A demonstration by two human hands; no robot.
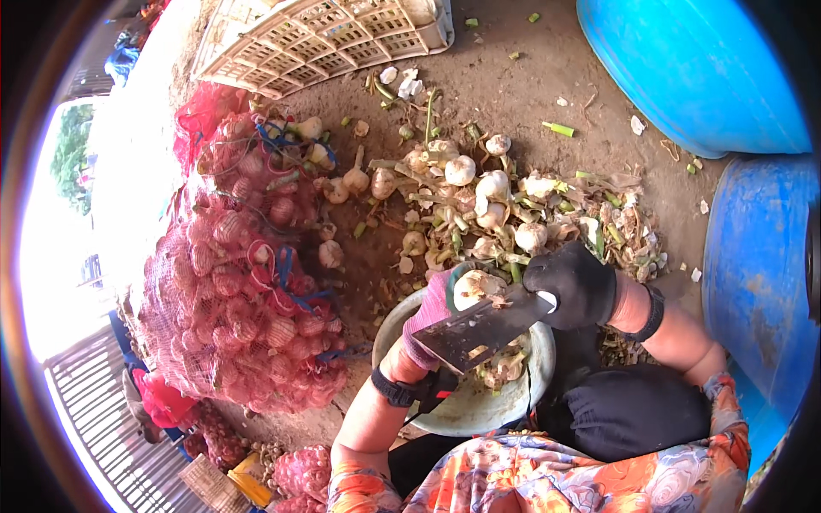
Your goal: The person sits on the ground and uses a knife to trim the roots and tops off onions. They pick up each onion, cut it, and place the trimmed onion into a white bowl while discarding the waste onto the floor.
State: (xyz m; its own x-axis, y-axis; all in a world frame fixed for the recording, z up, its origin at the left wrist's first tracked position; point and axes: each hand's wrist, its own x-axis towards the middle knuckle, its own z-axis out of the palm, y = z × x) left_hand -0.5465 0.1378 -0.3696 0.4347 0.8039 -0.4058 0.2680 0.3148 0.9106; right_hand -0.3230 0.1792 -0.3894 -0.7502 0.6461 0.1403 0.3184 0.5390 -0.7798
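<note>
Gloved in pink and green, my left hand [431, 313] holds a garlic bulb [476, 290] above a pale basin [542, 378]. My right hand [571, 285], in a black glove, grips a cleaver [484, 330] by its handle, mostly hidden in the fist. The broad, dark blade reaches left across the front of the bulb, close to the left wrist; whether it touches the bulb I cannot tell. Trimmed garlic scraps [503, 369] lie in the basin under the blade. Just beyond both hands, a heap of garlic bulbs [494, 186] with stalks and loose skins spreads over the ground.
Red mesh sacks [244, 308] full of garlic stand on the left, tied with blue string. A cream plastic crate [327, 45] is at the back. A light-blue tub [699, 70] and a darker blue drum [757, 276] line the right side. Cut stalk pieces [558, 129] litter the ground.
</note>
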